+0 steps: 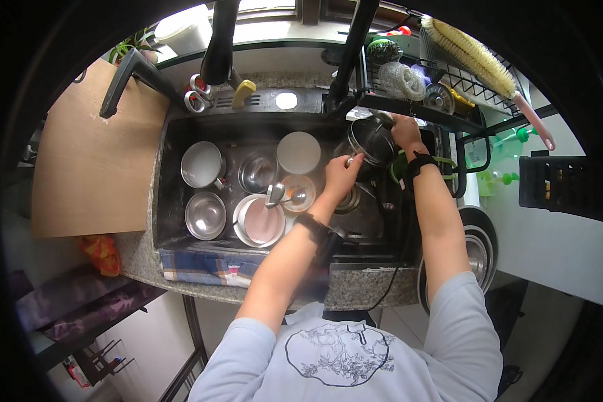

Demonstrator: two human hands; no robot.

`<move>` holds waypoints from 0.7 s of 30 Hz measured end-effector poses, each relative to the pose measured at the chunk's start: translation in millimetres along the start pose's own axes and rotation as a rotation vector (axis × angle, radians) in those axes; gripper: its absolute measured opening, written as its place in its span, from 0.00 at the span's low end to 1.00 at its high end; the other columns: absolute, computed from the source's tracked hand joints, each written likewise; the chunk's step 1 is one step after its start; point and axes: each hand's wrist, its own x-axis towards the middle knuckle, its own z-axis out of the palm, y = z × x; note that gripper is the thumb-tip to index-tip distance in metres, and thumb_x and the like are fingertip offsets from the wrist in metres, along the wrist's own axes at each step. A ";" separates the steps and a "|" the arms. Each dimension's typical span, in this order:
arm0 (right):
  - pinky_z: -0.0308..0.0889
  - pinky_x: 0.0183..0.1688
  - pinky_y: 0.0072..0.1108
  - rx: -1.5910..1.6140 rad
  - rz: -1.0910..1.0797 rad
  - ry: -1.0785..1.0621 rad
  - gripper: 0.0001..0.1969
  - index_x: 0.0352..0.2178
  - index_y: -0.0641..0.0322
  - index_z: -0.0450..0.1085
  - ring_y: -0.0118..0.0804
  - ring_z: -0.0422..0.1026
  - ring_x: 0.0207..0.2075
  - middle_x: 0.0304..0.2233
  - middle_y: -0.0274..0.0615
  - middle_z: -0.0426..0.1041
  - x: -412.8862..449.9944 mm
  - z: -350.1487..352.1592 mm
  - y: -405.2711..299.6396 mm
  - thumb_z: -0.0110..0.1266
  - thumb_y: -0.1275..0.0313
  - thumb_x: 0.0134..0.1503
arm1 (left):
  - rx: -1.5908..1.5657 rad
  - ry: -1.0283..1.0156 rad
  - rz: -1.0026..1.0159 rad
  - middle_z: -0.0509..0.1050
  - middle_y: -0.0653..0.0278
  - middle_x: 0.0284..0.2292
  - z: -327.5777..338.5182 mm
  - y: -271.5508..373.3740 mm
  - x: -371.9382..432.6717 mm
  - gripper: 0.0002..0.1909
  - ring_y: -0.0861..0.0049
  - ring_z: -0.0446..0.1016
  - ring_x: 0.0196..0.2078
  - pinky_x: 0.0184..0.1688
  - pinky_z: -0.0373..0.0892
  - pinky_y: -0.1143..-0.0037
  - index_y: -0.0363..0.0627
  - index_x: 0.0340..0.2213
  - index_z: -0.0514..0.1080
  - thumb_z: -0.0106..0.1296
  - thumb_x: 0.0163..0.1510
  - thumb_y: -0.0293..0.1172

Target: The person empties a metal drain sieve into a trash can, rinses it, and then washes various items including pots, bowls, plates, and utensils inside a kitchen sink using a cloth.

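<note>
A dark pot with a metal rim (366, 143) is tilted over the right part of the black sink (238, 243). My right hand (408, 133) is closed at its far right side, by the handle; the fingers are partly hidden. On the near left edge of the pot my left hand (342, 173) grips, thumb up by a small shiny metal part. Below the pot lies the sink drain (349, 201). Left of my left wrist a steel utensil (275, 195) lies across a bowl with an orange rim (306, 203) and a white container with a pinkish inside (261, 226).
The sink's left half holds a white bowl (201, 165), steel bowls (205, 216) and a round white dish (298, 152). A wire rack (432, 111) with scrubbers and a long bottle brush (472, 58) overhangs the far right. A plaid cloth (196, 267) covers the front edge.
</note>
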 end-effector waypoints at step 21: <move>0.61 0.40 0.34 1.736 1.062 0.238 0.09 0.30 0.63 0.62 0.42 0.66 0.37 0.32 0.43 0.66 -59.6 9.7 -44.9 0.43 0.76 0.43 | 0.173 0.152 0.205 0.62 0.65 0.07 -55.8 -15.4 -25.9 0.22 0.84 0.57 0.12 0.16 0.55 0.76 0.37 0.11 0.64 0.50 0.45 0.43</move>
